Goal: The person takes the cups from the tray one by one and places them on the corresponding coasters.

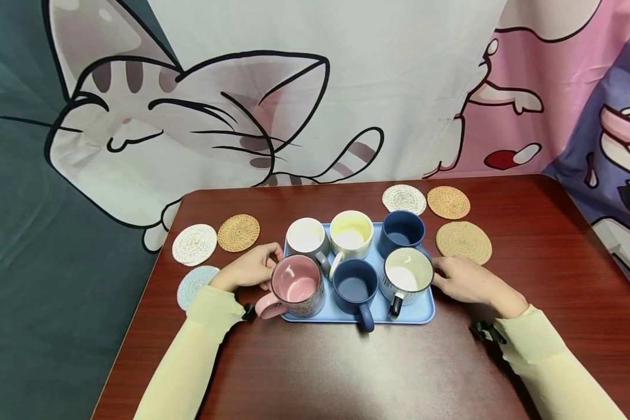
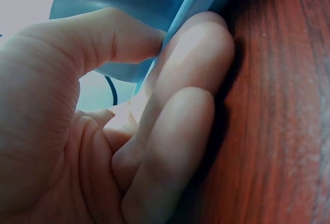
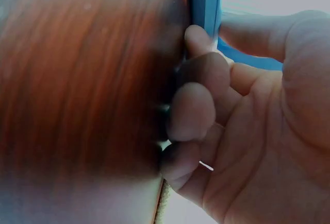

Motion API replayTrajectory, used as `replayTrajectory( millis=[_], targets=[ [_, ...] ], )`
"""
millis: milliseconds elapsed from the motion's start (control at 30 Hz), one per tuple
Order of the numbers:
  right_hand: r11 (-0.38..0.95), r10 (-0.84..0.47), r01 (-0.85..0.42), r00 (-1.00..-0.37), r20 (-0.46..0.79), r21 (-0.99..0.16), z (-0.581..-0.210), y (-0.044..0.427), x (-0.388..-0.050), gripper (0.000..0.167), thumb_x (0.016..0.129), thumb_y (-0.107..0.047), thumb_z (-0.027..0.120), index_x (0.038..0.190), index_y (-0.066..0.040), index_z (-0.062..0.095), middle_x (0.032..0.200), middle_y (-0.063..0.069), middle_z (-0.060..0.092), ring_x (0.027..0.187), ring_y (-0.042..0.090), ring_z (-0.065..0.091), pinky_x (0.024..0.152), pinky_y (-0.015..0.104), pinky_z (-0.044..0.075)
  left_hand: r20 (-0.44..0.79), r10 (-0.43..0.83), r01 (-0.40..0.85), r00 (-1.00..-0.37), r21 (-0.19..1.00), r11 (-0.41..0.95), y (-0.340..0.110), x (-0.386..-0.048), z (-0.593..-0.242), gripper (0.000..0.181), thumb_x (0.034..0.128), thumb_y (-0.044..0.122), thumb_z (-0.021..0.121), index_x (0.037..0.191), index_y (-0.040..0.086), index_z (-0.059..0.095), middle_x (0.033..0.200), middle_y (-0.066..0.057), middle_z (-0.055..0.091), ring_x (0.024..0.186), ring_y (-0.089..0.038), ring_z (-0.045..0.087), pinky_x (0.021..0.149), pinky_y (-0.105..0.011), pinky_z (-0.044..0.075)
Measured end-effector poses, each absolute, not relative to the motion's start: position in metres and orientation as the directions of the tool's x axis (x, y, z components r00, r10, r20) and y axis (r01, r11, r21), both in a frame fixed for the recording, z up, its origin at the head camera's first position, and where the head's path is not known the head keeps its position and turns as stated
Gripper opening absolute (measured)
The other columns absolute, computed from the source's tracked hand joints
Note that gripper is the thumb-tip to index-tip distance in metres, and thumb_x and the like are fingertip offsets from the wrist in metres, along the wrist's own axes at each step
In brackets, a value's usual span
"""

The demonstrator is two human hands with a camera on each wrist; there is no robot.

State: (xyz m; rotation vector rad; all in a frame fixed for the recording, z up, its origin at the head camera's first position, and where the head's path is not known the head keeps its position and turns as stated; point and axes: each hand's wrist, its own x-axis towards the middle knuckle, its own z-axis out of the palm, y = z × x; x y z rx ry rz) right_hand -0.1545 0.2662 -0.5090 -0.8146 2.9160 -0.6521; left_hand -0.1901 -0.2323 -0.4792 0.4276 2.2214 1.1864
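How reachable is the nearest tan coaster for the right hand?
Probably yes: the tan coaster lies just beyond the right hand, nothing stacked on it, but the fingers pinch the blue tray and must likely release first.

Bright head view, pale glare on table [image 1: 367, 361], 2 dimmer wrist views, shadows beside fingers [image 2: 178, 126]

We find passage along the near bench [image 1: 378, 373], between the sleeves [image 1: 189, 356]. Six closely set mugs [image 1: 354, 286] obstruct the blue tray [image 1: 422, 313]; a dark-blue mug's handle [image 1: 366, 319] overhangs its near edge. The left hand [image 1: 251, 267] and right hand [image 1: 472, 284] block its ends.
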Motion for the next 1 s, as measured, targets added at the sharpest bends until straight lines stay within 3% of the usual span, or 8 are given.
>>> replayTrajectory(
  millis=[100, 233, 367, 667, 900, 1000],
  targets=[
    [0.774, -0.500, -0.475, -0.864, 0.056, -0.419, -0.505, 0.265, -0.153, 0.012, 0.093, -0.022, 0.070, 0.086, -0.031, 0.066, 0.074, -0.016, 0.063, 0.074, 0.007, 0.066, 0.067, 0.041, 0.052, -0.341, 0.518, 0.005, -0.784, 0.831, 0.556, -0.231, -0.190, -0.479, 0.020, 0.0885, 0.000, 0.054, 0.109, 0.001, 0.052, 0.060, -0.003, 0.066, 0.051, -0.013, 0.067, 0.049, -0.028, 0.056],
    [0.765, -0.517, -0.478, -0.855, 0.031, -0.431, -0.479, 0.253, -0.144, 0.009, 0.094, -0.018, 0.069, 0.085, -0.022, 0.067, 0.075, -0.009, 0.066, 0.074, 0.014, 0.067, 0.066, 0.045, 0.052, -0.343, 0.512, 0.004, -0.788, 0.828, 0.560, -0.230, -0.190, -0.480, 0.021, 0.0876, -0.002, 0.054, 0.108, 0.001, 0.053, 0.060, -0.002, 0.065, 0.050, -0.012, 0.066, 0.049, -0.028, 0.056],
    [0.784, -0.504, -0.455, -0.864, -0.006, -0.423, -0.465, 0.246, -0.140, 0.011, 0.095, -0.018, 0.068, 0.085, -0.022, 0.067, 0.076, -0.011, 0.065, 0.075, 0.011, 0.066, 0.069, 0.043, 0.053, -0.327, 0.507, 0.024, -0.797, 0.823, 0.568, -0.231, -0.189, -0.478, 0.016, 0.0906, -0.001, 0.054, 0.106, 0.001, 0.054, 0.061, -0.003, 0.063, 0.051, -0.014, 0.065, 0.050, -0.029, 0.056],
    [0.764, -0.498, -0.473, -0.865, 0.065, -0.439, -0.502, 0.261, -0.151, 0.013, 0.093, -0.021, 0.070, 0.083, -0.029, 0.066, 0.073, -0.017, 0.061, 0.073, 0.004, 0.062, 0.065, 0.041, 0.051, -0.205, 0.469, 0.126, -0.859, 0.804, 0.582, -0.239, -0.192, -0.470, 0.014, 0.0951, 0.012, 0.065, 0.106, 0.005, 0.059, 0.070, -0.003, 0.066, 0.062, -0.017, 0.066, 0.058, -0.025, 0.052],
    [0.746, -0.516, -0.481, -0.855, 0.056, -0.462, -0.483, 0.255, -0.146, 0.009, 0.094, -0.020, 0.068, 0.086, -0.023, 0.067, 0.074, -0.011, 0.063, 0.072, 0.008, 0.061, 0.064, 0.041, 0.049, -0.033, 0.337, 0.217, -0.941, 0.706, 0.674, -0.242, -0.197, -0.466, 0.014, 0.0940, 0.019, 0.070, 0.102, 0.013, 0.061, 0.083, -0.001, 0.069, 0.072, -0.015, 0.067, 0.070, -0.027, 0.053],
    [0.739, -0.517, -0.484, -0.854, 0.066, -0.469, -0.500, 0.263, -0.151, 0.009, 0.095, -0.024, 0.068, 0.087, -0.026, 0.067, 0.075, -0.013, 0.063, 0.072, 0.007, 0.061, 0.064, 0.039, 0.049, 0.040, 0.292, 0.245, -0.956, 0.656, 0.714, -0.243, -0.198, -0.463, 0.015, 0.0929, 0.020, 0.071, 0.103, 0.013, 0.062, 0.091, -0.002, 0.069, 0.080, -0.016, 0.065, 0.074, -0.029, 0.052]
  ],
)
